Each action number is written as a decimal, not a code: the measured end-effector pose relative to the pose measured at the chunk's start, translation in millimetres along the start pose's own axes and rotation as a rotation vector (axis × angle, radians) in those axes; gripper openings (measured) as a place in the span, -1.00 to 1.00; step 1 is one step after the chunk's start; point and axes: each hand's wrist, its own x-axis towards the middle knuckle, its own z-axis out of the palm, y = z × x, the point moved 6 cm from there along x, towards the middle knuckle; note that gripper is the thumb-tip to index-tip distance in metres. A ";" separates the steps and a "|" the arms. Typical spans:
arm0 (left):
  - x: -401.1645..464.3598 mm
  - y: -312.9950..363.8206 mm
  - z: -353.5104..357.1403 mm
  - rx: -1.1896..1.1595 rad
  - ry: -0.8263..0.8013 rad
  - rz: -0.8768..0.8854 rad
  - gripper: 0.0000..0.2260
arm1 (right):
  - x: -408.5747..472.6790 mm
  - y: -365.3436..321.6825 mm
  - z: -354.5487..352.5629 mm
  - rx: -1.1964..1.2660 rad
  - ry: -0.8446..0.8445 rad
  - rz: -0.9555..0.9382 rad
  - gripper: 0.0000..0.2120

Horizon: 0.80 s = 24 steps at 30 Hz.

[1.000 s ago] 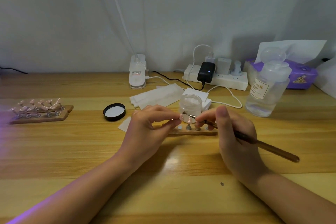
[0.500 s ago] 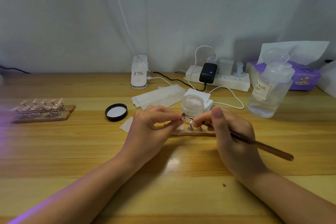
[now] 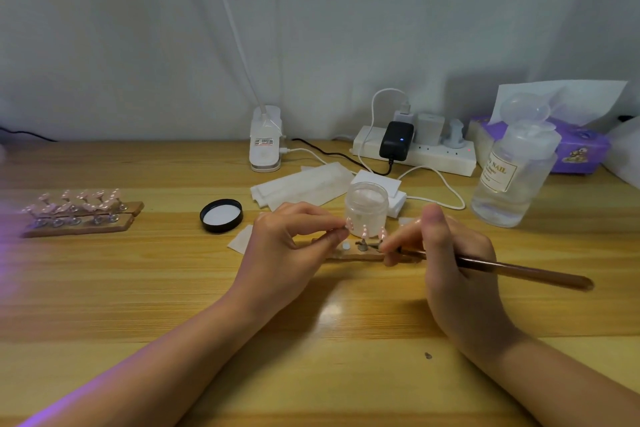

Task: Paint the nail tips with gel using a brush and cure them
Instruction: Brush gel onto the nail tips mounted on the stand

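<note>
My left hand (image 3: 291,246) pinches a small pink nail tip (image 3: 349,226) on its stand, just above the wooden holder strip (image 3: 360,255) at the table's middle. My right hand (image 3: 446,253) grips a brown brush (image 3: 519,270), whose bristle end lies low by the strip's right end, away from the held tip. Two more pink tips (image 3: 365,229) stand on the strip. Right behind them sits an open clear gel jar (image 3: 367,208). Its black lid (image 3: 221,216) lies to the left.
Two wooden racks of pink nail tips (image 3: 79,210) lie at far left, in purple light. White wipes (image 3: 301,184), a clip lamp base (image 3: 265,146), a power strip (image 3: 415,149) with cables, a clear pump bottle (image 3: 512,180) and a purple tissue box (image 3: 575,149) line the back.
The brush tip has left the held nail tip and dropped to the right, down by the strip. My left hand keeps the tip pinched in about the same place.
</note>
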 end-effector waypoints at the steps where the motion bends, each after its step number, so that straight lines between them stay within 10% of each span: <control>1: 0.1 0.2 0.1 0.002 -0.001 0.002 -0.83 | 0.5 -2.1 0.2 -0.025 0.000 -0.024 -0.57; 24: -0.1 2.0 -0.5 -0.006 -0.009 0.019 -0.85 | 2.3 -8.6 4.0 -0.092 -0.028 -0.078 -0.62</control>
